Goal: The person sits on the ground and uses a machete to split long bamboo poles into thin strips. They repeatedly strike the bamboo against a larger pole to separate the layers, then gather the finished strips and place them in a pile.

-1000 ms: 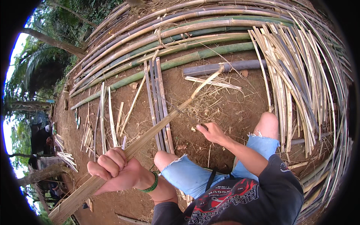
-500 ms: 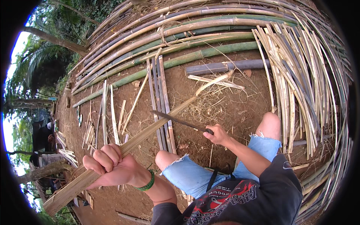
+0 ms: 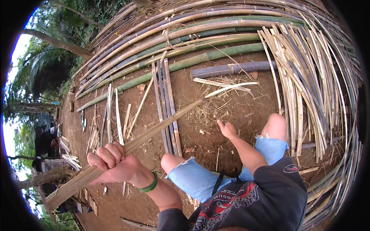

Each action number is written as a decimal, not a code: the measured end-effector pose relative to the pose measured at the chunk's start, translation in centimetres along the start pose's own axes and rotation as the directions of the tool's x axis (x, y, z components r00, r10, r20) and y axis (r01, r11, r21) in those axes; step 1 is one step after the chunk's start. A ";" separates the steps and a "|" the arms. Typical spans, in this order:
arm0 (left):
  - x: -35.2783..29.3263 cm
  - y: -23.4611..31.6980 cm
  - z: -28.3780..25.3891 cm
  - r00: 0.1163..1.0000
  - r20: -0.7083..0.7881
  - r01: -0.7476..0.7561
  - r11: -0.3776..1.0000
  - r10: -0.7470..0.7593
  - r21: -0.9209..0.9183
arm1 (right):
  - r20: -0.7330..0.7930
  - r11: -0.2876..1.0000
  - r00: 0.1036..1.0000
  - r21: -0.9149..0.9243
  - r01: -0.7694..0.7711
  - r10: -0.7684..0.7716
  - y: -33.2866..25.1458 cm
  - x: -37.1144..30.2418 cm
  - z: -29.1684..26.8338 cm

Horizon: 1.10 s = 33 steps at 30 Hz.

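Observation:
My left hand [image 3: 115,163] is closed around a long split bamboo strip [image 3: 154,132], which slants from the lower left up toward the middle. Its far end [image 3: 231,87] is thin and pale, bending off to the right over the shavings. Out in front of my right knee, my right hand [image 3: 228,129] is closed, apart from the strip. Half a second ago this hand plainly held a long dark-bladed knife by its handle; now the blade can hardly be made out, seemingly edge-on or blurred.
Curly shavings [image 3: 208,115] litter the brown soil beyond my knees. A dark bamboo length [image 3: 231,69] lies behind them, with long green and tan poles [image 3: 173,65] farther off. Many split strips [image 3: 304,84] are heaped at the right. More narrow strips [image 3: 166,104] lie left of centre.
My right hand has shifted slightly right and up, and the knife blade no longer shows across the strip. The strip's pale far end now bends lower and farther right. My left hand keeps its grip.

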State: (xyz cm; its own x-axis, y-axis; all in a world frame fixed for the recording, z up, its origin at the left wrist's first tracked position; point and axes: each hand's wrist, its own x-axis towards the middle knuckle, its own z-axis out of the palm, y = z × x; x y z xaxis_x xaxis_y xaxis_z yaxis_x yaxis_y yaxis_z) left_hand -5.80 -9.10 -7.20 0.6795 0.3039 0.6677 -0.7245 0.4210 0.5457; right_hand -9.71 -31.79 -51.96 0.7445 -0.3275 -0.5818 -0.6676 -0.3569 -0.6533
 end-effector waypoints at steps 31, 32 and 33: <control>-0.6 -0.6 4.1 0.960 -0.263 -0.033 0.969 0.099 0.247 | 0.055 0.885 0.911 0.268 0.381 -0.409 -5.6 -8.9 -0.3; -0.5 -0.9 4.6 0.954 -0.282 -0.026 0.966 0.101 0.258 | 0.094 0.970 0.981 0.190 0.150 -0.170 -3.7 -6.0 -0.1; -0.6 -1.4 5.6 0.962 -0.263 -0.019 0.978 0.075 0.209 | 0.019 0.977 0.988 0.151 0.151 -0.155 -1.1 -2.8 0.2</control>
State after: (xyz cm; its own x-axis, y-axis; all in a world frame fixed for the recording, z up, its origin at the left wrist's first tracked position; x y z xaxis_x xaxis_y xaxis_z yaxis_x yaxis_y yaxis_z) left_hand -5.84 -14.65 -5.55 0.6299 0.5484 0.5500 -0.7452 0.2270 0.6271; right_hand -11.05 -30.29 -49.66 0.8392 -0.2516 -0.4822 -0.5390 -0.2662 -0.7991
